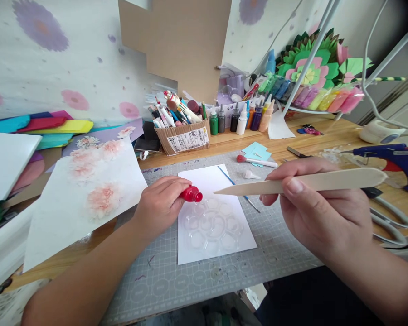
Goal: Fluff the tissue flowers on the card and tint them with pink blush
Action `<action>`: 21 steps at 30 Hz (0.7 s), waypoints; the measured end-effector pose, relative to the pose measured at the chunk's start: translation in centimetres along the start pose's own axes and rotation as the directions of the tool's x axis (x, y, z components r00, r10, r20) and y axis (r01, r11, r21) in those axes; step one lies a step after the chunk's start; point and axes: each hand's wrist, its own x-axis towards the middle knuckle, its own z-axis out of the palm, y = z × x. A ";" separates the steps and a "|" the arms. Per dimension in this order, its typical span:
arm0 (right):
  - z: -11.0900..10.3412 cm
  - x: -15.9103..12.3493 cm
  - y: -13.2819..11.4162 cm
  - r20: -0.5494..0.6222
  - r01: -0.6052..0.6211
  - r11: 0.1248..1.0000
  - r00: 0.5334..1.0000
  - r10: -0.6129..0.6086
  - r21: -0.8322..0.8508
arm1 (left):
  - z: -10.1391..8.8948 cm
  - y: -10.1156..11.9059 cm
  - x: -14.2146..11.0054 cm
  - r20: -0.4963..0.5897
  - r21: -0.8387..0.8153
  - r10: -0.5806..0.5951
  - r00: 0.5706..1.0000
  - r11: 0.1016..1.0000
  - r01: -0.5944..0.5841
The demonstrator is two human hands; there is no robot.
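My left hand (161, 201) is closed around a small red paint bottle (192, 194), tipped with its uncapped mouth toward the right. In my right hand (321, 208) is a pale, flat bone folder (340, 179), its pointed end aimed left at the bottle mouth, with a gap between them. Below lies a clear flower-shaped paint palette (215, 225) on a white sheet of paper (185, 256). A thin blue paintbrush (227, 175) rests across the paper's right edge. Near it are a white nozzle cap (249, 175) and a red-tipped brush (256, 160).
A grey cutting mat (170, 290) covers the table's front. Behind stand a cardboard box of pens (183, 136) and several paint bottles (240, 122). At right lie a blue glue gun (394, 158) and grey-handled scissors (391, 217). Flower-printed paper (68, 213) is at left.
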 end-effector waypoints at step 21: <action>0.3 0.9 1.7 0.120 -0.061 0.972 0.989 0.090 -0.228 | 1.5 -0.1 0.5 0.130 0.090 0.074 0.989 0.992 -0.086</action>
